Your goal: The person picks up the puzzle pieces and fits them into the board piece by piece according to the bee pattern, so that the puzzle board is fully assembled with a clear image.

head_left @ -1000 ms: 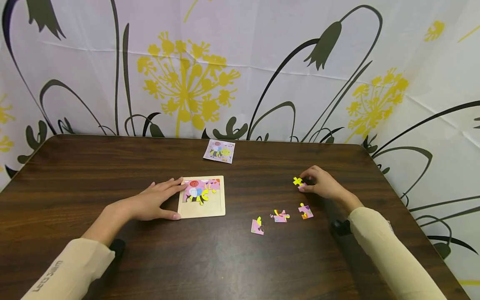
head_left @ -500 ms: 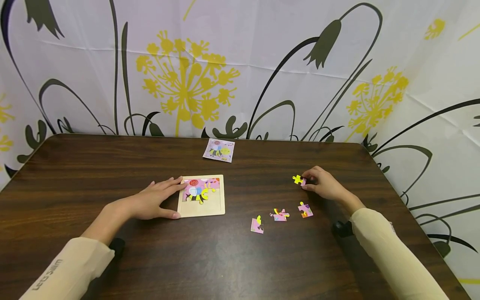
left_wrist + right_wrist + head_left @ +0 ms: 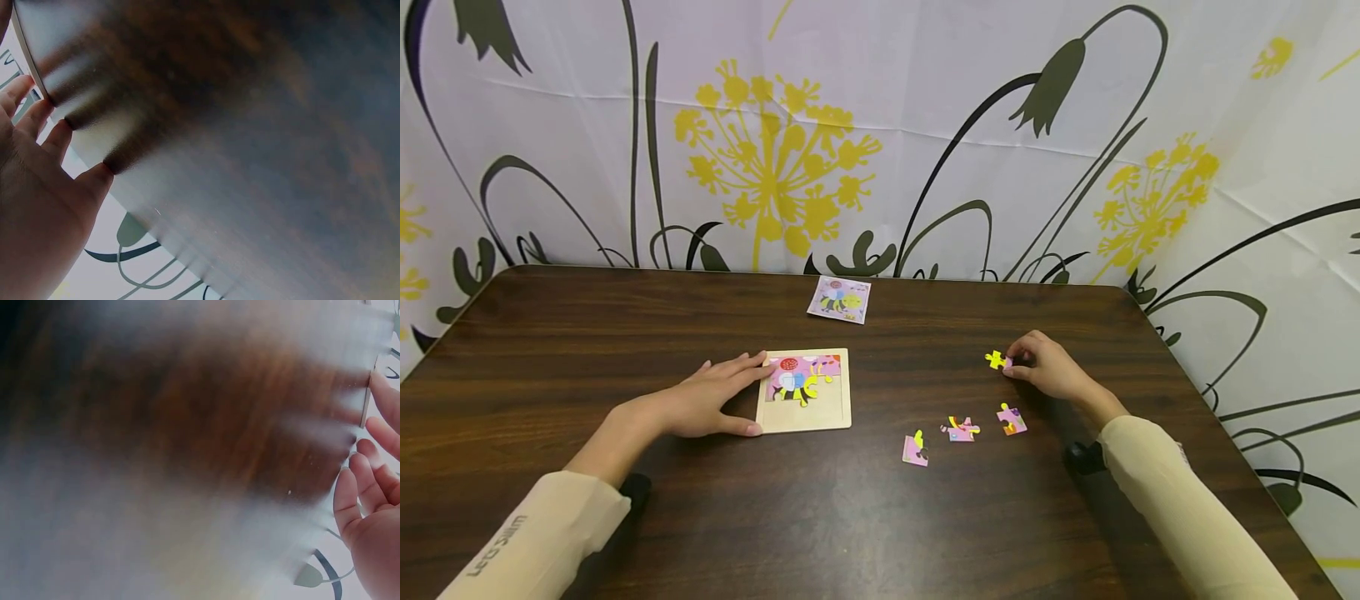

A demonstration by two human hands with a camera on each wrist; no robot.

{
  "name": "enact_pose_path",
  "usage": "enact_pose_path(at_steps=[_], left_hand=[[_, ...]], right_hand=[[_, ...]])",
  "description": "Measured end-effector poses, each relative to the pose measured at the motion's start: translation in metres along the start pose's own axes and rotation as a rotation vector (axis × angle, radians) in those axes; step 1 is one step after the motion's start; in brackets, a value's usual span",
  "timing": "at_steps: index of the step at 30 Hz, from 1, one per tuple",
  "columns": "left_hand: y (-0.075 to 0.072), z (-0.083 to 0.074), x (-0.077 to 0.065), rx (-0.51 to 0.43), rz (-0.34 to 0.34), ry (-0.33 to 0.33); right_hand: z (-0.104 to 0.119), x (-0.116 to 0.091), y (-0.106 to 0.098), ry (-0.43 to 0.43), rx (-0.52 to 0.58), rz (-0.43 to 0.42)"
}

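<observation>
One yellow-and-pink puzzle piece is sitting at the fingers of my right hand, which are standing narrow and pinching its pink end. It is lying well to the right of the wooden tray, level with the tray's far part; whether it is touching the bench I cannot tell. My left hand is spreading wide, its fingers touching the tray's left side and seeming to steady it. Inside the tray, joined pieces are filling the far and left parts, and bare wood is showing along the near and right parts. To the tray's right, around its near edge, three more are lying loose: a yellow-tabbed piece, a many-coloured piece and a pink-and-orange piece. Beyond the tray's far edge, slightly right, a picture card is showing a bee.

I judge that I am picking up the next piece; the following move is calling for carrying it to the tray, turning it to match and pressing it into a bare spot.

Compared with a second ago, my right fingers are gripping slightly farther from the tray, and the left hand and tray are keeping their places.
</observation>
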State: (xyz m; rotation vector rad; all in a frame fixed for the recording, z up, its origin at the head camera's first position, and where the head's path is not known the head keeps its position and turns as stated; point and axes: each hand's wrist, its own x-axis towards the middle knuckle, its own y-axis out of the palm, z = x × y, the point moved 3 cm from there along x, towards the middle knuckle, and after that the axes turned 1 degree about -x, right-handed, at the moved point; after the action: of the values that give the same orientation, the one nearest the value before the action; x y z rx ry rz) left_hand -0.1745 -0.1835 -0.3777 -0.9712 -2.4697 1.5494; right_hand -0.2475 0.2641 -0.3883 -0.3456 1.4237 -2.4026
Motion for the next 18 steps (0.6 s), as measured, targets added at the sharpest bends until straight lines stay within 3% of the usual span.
enact_pose_path(at_steps=[18], left_hand=[[-0.0003,0.0,0.0,0.004,0.003,-0.007]], right_hand=[[-0.0038,-0.0013,0.0009,-0.066,0.042,0.012]])
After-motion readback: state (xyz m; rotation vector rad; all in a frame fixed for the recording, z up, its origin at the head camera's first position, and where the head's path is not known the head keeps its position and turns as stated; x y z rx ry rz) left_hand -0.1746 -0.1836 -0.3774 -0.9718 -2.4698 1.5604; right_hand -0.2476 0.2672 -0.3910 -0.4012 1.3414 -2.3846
